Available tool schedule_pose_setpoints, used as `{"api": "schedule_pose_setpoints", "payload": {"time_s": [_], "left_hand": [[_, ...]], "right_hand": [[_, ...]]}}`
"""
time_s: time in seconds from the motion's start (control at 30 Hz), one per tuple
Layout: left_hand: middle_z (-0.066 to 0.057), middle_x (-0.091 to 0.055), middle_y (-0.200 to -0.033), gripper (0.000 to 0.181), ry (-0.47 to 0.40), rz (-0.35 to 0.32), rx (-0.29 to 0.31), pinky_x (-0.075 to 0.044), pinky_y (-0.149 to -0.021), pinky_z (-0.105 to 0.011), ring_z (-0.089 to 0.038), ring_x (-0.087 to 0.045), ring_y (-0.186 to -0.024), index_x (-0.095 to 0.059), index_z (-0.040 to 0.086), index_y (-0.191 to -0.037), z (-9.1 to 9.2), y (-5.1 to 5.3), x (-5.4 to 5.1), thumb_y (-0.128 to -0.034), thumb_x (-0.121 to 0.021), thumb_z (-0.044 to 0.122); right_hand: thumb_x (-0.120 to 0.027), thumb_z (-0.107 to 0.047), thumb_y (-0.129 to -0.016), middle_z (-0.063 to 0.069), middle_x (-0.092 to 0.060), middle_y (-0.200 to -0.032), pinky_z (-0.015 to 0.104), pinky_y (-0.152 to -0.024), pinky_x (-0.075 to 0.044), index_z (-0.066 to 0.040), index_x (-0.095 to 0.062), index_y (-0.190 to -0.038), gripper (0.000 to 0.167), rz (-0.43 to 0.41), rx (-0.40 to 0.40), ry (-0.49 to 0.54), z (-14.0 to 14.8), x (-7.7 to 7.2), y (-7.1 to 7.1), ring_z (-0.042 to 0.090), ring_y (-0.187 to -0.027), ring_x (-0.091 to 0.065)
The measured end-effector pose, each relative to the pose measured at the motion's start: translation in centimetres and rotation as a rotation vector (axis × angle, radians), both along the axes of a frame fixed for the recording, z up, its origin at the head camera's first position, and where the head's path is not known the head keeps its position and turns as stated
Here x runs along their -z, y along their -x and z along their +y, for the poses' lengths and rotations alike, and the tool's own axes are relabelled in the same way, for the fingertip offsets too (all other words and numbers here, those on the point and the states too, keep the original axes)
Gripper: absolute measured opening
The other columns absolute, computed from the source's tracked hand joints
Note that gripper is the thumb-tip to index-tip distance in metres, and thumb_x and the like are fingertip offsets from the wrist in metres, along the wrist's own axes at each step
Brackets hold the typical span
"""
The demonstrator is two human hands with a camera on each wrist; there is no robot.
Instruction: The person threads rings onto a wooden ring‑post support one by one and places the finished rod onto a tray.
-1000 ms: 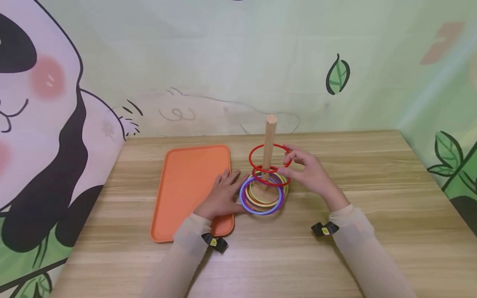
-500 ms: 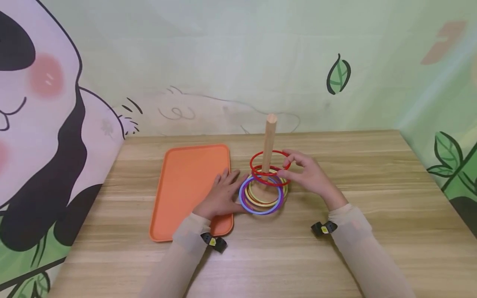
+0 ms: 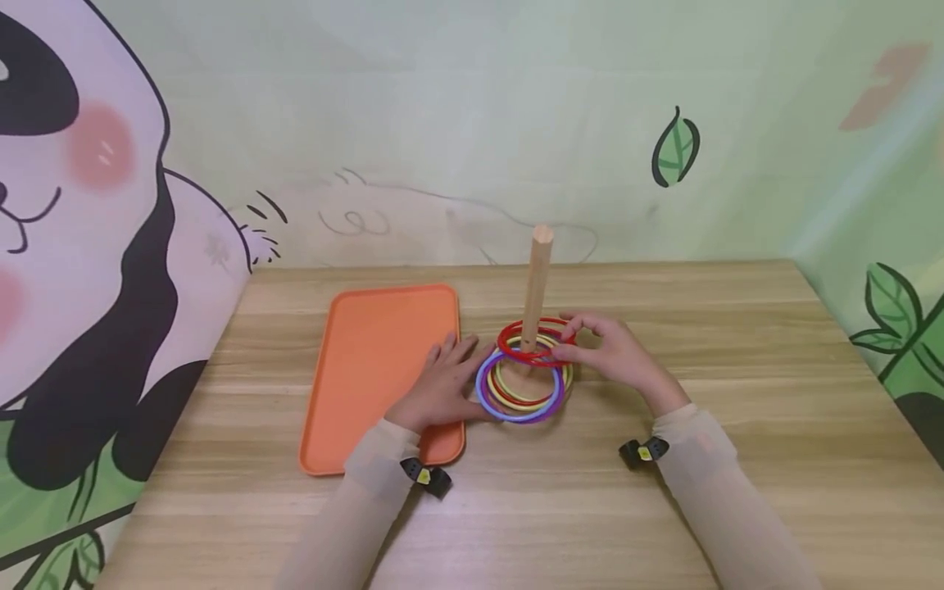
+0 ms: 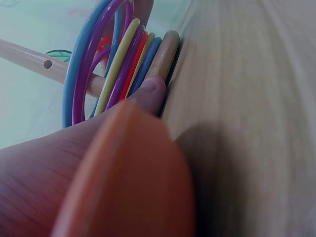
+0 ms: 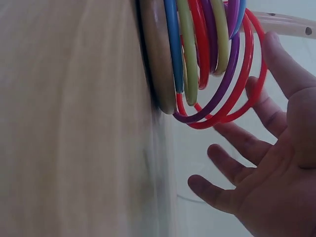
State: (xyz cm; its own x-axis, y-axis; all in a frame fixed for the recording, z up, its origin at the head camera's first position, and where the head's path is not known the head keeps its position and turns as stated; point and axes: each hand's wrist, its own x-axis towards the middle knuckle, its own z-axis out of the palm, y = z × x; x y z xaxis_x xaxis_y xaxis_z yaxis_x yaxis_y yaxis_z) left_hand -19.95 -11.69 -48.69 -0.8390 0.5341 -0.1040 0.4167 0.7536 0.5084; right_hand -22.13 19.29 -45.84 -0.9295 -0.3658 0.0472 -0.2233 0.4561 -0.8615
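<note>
A wooden post (image 3: 537, 279) stands upright on a round wooden base (image 5: 159, 59), with several coloured rings around it. My right hand (image 3: 612, 354) pinches a red ring (image 5: 265, 61) between thumb and index finger; its other fingers are spread. That ring encircles the post low down, close to a second red ring. A blue ring (image 3: 483, 393) and a purple ring (image 4: 79, 98) tilt toward the front of the stack. My left hand (image 3: 440, 387) lies left of the stack, fingers extended, its thumb (image 4: 153, 89) touching the base's edge.
An orange tray (image 3: 369, 352) lies on the wooden table (image 3: 701, 328) to the left, partly under my left hand and wrist. Behind the table is a printed wall (image 3: 457, 123) with a panda picture.
My right hand has lowered the red ring along the post, down to the other red ring. The left hand has stayed at the base.
</note>
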Motion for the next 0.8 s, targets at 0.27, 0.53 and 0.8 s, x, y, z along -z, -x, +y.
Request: {"api": "schedule_pose_setpoints", "payload": {"time_s": [0.27, 0.53, 0.8], "left_hand": [[-0.019, -0.021, -0.174, 0.113, 0.008, 0.008, 0.001, -0.002, -0.129, -0.060, -0.048, -0.001, -0.160, -0.034, 0.020, -0.167, 0.28, -0.03, -0.08, -0.0767, -0.090, 0.058], [-0.018, -0.019, -0.174, 0.114, 0.021, 0.011, 0.008, -0.001, -0.129, -0.059, -0.047, 0.000, -0.160, -0.029, 0.024, -0.169, 0.34, 0.00, 0.03, -0.0783, -0.087, 0.061], [-0.020, -0.016, -0.174, 0.118, 0.019, 0.007, -0.001, -0.001, -0.129, -0.059, -0.046, 0.001, -0.160, -0.025, 0.021, -0.170, 0.35, -0.06, -0.01, -0.0776, -0.088, 0.061]], "right_hand": [[-0.084, -0.025, -0.093, 0.026, -0.054, -0.153, 0.069, -0.121, -0.025, -0.011, -0.072, -0.095, 0.018, -0.021, -0.028, -0.079, 0.52, 0.29, 0.14, 0.051, -0.146, -0.042], [-0.084, -0.025, -0.092, 0.026, -0.054, -0.152, 0.067, -0.121, -0.028, -0.008, -0.081, -0.098, 0.018, -0.039, -0.078, -0.120, 0.91, 0.31, 0.15, 0.050, -0.145, -0.044], [-0.081, -0.024, -0.096, 0.026, -0.056, -0.150, 0.066, -0.120, -0.030, -0.006, -0.080, -0.106, 0.021, -0.049, -0.066, -0.105, 1.05, 0.64, 0.23, 0.049, -0.145, -0.045]]}}
